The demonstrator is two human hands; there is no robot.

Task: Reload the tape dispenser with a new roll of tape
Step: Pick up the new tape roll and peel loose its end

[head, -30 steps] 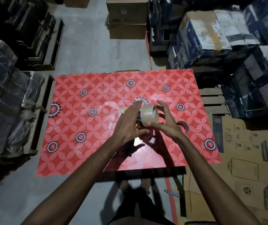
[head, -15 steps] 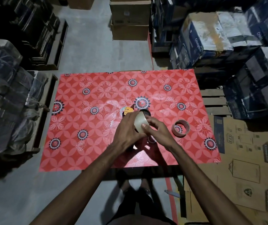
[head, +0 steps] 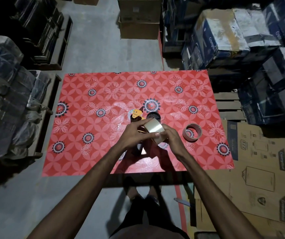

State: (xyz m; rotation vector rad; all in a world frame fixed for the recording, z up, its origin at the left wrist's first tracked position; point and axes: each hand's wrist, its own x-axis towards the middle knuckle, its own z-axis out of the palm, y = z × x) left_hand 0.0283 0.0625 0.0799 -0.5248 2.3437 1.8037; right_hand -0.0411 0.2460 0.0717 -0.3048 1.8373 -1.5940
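Note:
A pale, shiny roll of tape point(head: 153, 128) is held just above the table between both hands. My left hand point(head: 133, 133) grips its left side and my right hand point(head: 171, 136) grips its right side, thumb on its face. The tape dispenser point(head: 137, 115), black with an orange-yellow plate, lies on the red flowered table point(head: 90, 152) just beyond my hands; its near part is hidden under them. Its black hub point(head: 153, 116) shows beside the orange plate.
A brownish roll core point(head: 192, 132) lies on the table right of my hands. Wrapped bundles stand at the left, cardboard boxes point(head: 139, 19) at the back, blue cartons at the right, flattened cardboard point(head: 262, 169) at the right front.
The roll has come down from a raised position towards the table and has been turned so its outer face points up. Both hands have closed in around it.

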